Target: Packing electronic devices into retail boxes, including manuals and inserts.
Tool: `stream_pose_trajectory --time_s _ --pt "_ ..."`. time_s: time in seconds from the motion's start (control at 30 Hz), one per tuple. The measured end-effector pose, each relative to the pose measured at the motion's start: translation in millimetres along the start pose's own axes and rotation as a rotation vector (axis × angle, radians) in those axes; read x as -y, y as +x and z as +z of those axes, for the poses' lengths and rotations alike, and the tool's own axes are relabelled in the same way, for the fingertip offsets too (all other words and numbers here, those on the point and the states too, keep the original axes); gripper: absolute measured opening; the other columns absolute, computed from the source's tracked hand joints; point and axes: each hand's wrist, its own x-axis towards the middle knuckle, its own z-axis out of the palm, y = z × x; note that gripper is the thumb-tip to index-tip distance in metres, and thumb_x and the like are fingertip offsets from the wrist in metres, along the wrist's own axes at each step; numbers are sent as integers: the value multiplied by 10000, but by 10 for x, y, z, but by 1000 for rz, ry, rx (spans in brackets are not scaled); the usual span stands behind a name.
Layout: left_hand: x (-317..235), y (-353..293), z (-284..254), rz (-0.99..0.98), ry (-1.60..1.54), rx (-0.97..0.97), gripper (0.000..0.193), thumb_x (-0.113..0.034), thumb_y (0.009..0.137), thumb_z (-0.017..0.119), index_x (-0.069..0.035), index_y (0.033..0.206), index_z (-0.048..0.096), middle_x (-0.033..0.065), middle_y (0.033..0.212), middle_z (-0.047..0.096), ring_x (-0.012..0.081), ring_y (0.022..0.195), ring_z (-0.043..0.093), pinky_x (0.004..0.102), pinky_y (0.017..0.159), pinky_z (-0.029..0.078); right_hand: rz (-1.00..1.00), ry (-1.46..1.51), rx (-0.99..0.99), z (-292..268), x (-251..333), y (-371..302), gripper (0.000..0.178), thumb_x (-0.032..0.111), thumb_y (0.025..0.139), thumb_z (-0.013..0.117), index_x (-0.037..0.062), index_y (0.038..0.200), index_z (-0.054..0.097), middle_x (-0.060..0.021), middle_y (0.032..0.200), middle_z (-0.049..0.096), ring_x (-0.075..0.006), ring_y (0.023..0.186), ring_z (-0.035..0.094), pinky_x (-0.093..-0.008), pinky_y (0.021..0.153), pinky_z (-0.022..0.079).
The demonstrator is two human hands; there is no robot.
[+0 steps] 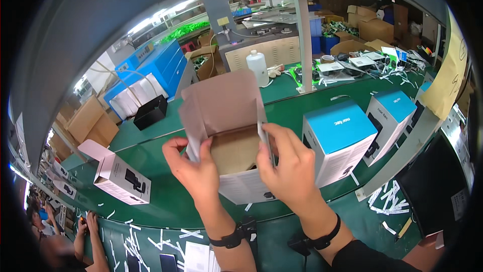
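Between my hands stands a white product box (244,186) with its lid flap raised at the back and a brown cardboard insert (234,151) showing inside. My left hand (193,166) grips the box's left side flap, thumb on the inner face and fingers outside. On the opposite side my right hand (287,161) pinches the right flap near the top edge. What lies under the insert is hidden.
Closed blue-topped boxes (339,143) stand to the right. An open-flapped box (123,179) sits at left. Paper strips (387,201) litter the green bench, with a stack of printed sheets (197,257) near the front. A post (397,153) rises at right. Another person's hands (90,226) work at lower left.
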Motion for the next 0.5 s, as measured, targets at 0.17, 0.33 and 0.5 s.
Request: stream_pose_trajectory --time_s 0.17,0.33,0.5 --pt "-124 -71 -45 -9 -287 36 883 -161 772 853 -56 1470 323 173 1312 497 305 1175 543 467 988 464 84 -61 -35 -70 -44 9 361 95 796 726 23 1141 649 -167 1039 660 -336 816 693 -406 671 579" --pt "-127 -34 -56 255 -186 121 217 -159 937 660 4 1079 681 186 1229 588 325 1158 580 427 1018 442 -102 -40 5 -130 -257 -13 358 115 750 791 36 1085 689 -135 1064 638 -353 1029 606 -424 905 517" --pt "-159 -71 -99 311 8 314 182 -125 871 658 -10 1011 675 218 1180 588 384 1148 578 457 981 454 -202 77 131 -18 -342 -110 319 324 840 735 17 926 734 -115 1030 639 -328 1012 584 -431 903 498"
